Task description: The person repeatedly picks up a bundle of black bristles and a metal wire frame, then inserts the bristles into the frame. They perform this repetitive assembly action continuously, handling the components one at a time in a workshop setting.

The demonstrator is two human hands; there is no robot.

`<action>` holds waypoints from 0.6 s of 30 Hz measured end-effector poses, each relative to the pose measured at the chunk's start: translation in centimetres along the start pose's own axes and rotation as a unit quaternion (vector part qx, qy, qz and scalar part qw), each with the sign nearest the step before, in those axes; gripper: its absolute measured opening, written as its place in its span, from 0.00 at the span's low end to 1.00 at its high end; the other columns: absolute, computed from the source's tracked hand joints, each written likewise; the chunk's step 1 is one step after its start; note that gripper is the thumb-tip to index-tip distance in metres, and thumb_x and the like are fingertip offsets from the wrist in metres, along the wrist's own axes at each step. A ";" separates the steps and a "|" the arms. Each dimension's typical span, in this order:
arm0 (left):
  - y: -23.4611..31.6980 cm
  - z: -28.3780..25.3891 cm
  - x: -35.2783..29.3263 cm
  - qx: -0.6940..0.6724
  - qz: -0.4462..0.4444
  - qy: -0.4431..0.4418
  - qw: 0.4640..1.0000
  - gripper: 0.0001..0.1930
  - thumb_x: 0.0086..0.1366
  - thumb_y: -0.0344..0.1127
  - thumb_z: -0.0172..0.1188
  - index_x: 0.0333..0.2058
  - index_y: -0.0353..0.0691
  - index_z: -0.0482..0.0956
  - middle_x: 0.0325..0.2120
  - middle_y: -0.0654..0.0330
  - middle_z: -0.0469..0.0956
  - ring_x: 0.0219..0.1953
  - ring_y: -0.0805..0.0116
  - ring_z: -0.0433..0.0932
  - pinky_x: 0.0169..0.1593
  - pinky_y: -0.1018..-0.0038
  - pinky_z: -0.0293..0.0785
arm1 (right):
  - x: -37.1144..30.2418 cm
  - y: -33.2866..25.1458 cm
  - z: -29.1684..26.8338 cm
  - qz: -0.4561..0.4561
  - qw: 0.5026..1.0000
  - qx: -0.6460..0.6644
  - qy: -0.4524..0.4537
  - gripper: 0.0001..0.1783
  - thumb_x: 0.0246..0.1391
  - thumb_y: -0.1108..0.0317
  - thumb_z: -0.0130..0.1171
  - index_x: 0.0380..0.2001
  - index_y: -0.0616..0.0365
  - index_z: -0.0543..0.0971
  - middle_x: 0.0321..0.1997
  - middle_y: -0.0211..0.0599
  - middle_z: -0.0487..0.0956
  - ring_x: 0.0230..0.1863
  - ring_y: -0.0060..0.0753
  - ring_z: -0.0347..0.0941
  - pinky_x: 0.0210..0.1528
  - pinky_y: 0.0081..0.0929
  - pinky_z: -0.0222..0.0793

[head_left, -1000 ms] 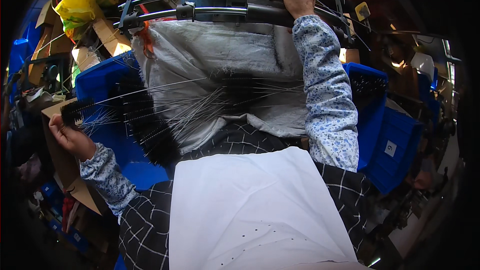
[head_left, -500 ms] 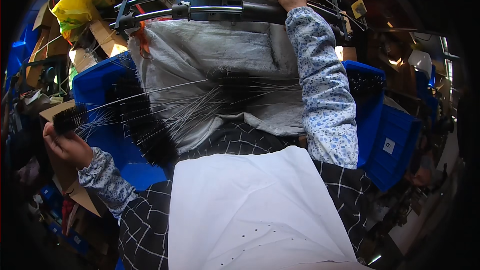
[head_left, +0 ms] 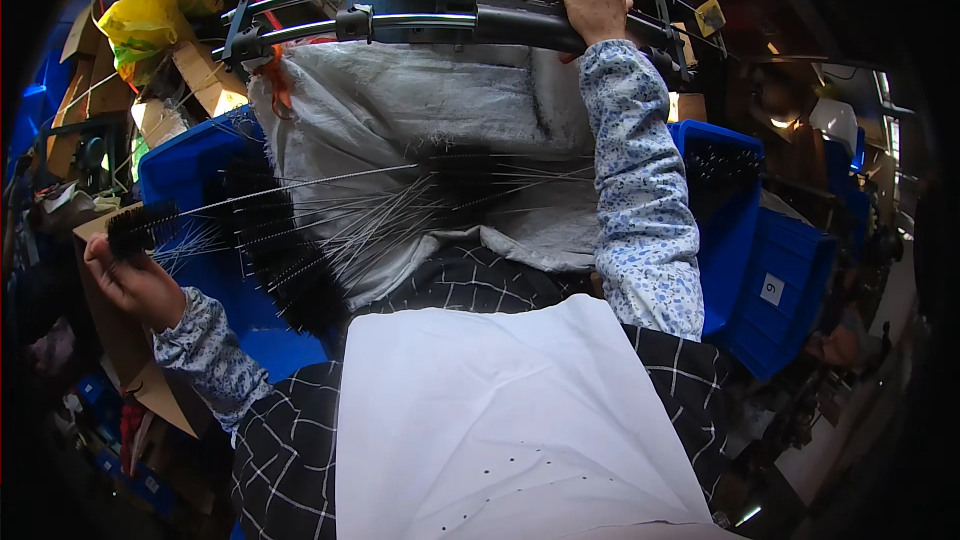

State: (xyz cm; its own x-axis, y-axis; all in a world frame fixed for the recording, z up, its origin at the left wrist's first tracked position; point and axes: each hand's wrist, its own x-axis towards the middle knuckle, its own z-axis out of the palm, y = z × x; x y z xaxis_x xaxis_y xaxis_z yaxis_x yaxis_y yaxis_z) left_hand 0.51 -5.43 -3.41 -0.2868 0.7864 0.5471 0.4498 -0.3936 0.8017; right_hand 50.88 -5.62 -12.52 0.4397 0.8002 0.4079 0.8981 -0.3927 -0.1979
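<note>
Clenching one black bristle brush [head_left: 140, 225] on a long wire, the left hand [head_left: 125, 280] stays out wide; the right hand [head_left: 597, 2] grasps one curved black bar [head_left: 520, 25].

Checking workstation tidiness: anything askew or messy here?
Yes. The wire-stemmed bottle brushes lie fanned and crisscrossed over the grey sack, not bundled. The left hand holds one brush; the right hand grips the black bar.
</note>
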 end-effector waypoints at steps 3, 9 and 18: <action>-2.2 -2.2 1.0 0.126 0.029 -0.014 0.992 0.09 0.58 0.31 0.46 0.36 0.32 0.66 0.33 0.58 0.66 0.37 0.68 0.66 0.40 0.78 0.63 | 0.0 -0.8 0.5 -0.005 0.999 0.054 -0.003 0.23 0.40 0.62 0.52 0.44 0.55 0.68 0.40 0.43 0.71 0.42 0.42 0.67 0.45 0.37 0.61; 1.1 -0.7 0.7 -0.072 0.004 0.021 0.997 0.08 0.59 0.34 0.45 0.30 0.36 0.68 0.27 0.64 0.66 0.31 0.78 0.65 0.35 0.83 0.64 | 0.3 -2.0 1.7 -0.044 0.996 0.070 0.028 0.21 0.41 0.65 0.51 0.42 0.58 0.69 0.42 0.44 0.70 0.43 0.43 0.67 0.47 0.34 0.60; 0.4 -2.9 1.5 -0.018 0.019 0.045 0.999 0.10 0.59 0.35 0.45 0.33 0.33 0.67 0.29 0.59 0.68 0.33 0.74 0.67 0.38 0.80 0.65 | 0.2 -4.6 0.9 -0.009 0.996 0.089 0.016 0.21 0.39 0.68 0.50 0.41 0.61 0.68 0.37 0.42 0.71 0.39 0.42 0.66 0.43 0.43 0.58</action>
State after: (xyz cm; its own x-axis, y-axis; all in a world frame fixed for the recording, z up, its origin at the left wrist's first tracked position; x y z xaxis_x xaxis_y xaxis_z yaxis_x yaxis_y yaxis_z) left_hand -2.17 -5.77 -1.60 -0.3452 0.7252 0.5957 0.4321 -0.4406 0.7868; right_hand 46.82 -3.26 -12.32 0.4266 0.7898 0.4407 0.8929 -0.2902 -0.3442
